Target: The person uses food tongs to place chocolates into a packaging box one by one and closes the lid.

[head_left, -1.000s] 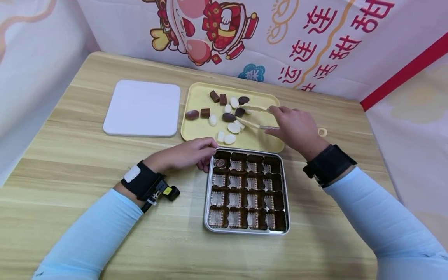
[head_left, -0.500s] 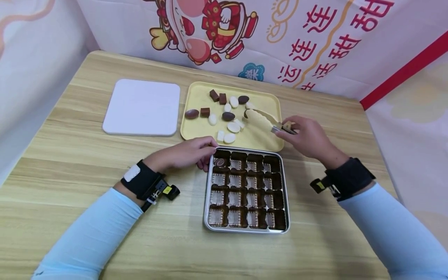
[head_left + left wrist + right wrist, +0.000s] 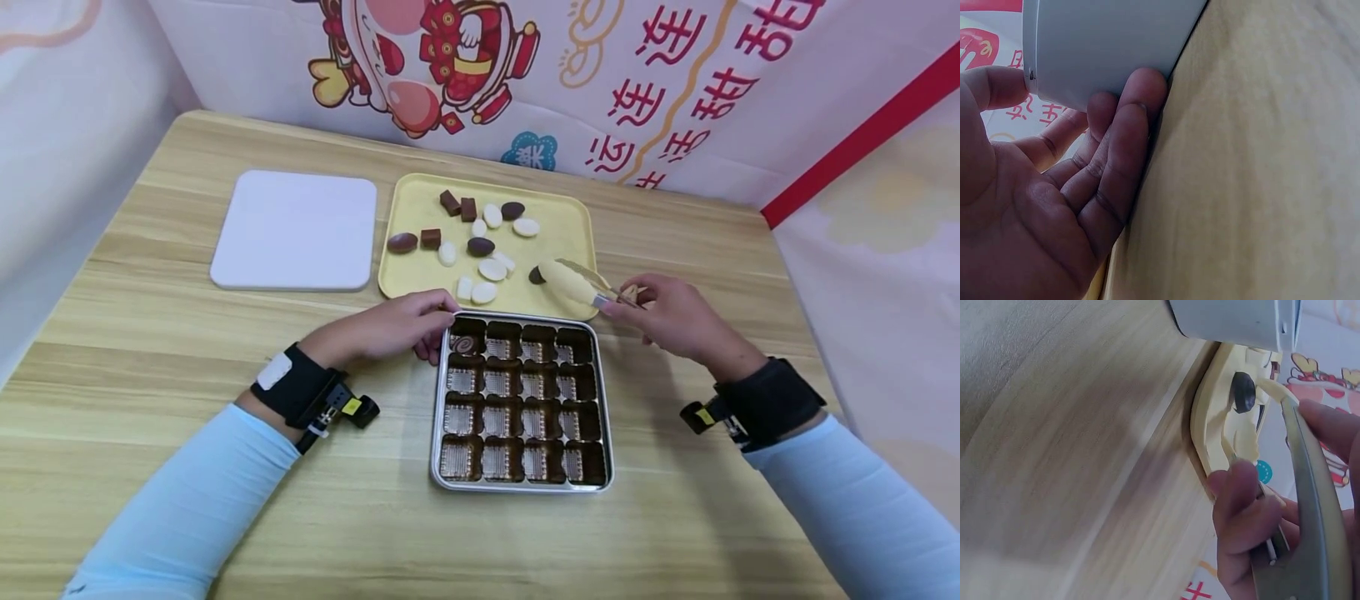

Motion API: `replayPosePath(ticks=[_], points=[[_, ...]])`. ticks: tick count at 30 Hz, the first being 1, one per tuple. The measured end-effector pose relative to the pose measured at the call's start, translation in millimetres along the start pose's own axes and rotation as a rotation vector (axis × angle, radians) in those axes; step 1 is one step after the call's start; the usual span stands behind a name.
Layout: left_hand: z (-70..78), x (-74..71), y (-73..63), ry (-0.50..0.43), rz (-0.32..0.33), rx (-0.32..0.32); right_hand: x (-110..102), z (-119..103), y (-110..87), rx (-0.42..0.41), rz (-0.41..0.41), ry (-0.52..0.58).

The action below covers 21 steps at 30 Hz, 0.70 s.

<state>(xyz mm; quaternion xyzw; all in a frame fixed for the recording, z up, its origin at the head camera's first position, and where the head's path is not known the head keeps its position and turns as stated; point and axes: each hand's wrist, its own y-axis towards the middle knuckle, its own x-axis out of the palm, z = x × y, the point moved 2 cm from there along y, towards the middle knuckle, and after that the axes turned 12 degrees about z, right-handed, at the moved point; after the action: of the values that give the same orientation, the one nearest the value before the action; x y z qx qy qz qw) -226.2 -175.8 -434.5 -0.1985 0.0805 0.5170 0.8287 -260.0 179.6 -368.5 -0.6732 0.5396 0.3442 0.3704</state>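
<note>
We see the right hand (image 3: 671,318) gripping tongs (image 3: 570,282) that point far-left, a dark chocolate (image 3: 536,275) at their tips in the near right part of the tray (image 3: 566,223). The box (image 3: 525,488) lies nearer; the left hand (image 3: 397,327) grips its far-left corner.

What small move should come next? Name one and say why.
Probably carry the dark chocolate to the far-row slot just right of the swirl chocolate. The tongs in the right hand appear to have it at their tips, that slot looks empty, and the left hand grips the box at its far-left corner.
</note>
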Motion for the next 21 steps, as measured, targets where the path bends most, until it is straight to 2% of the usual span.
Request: replayPosePath(ticks=[5,11,15,21], points=[[-1.6,-0.2,0.7,0.006,0.002,0.005,3.0,-7.5,-0.5,-0.146,0.116,-0.152],[-0.9,-0.8,1.9,0.021,0.0,0.013,3.6,-11.7,-1.4,-0.199,0.181,-0.227],[-1.1,-1.1,1.6,0.028,0.002,0.013,5.9,-13.2,-1.6,-0.238,0.18,-0.245],[-1.5,-1.2,0.7,0.022,0.006,0.01,10.0,-15.6,-1.9,-0.238,0.162,-0.25]])
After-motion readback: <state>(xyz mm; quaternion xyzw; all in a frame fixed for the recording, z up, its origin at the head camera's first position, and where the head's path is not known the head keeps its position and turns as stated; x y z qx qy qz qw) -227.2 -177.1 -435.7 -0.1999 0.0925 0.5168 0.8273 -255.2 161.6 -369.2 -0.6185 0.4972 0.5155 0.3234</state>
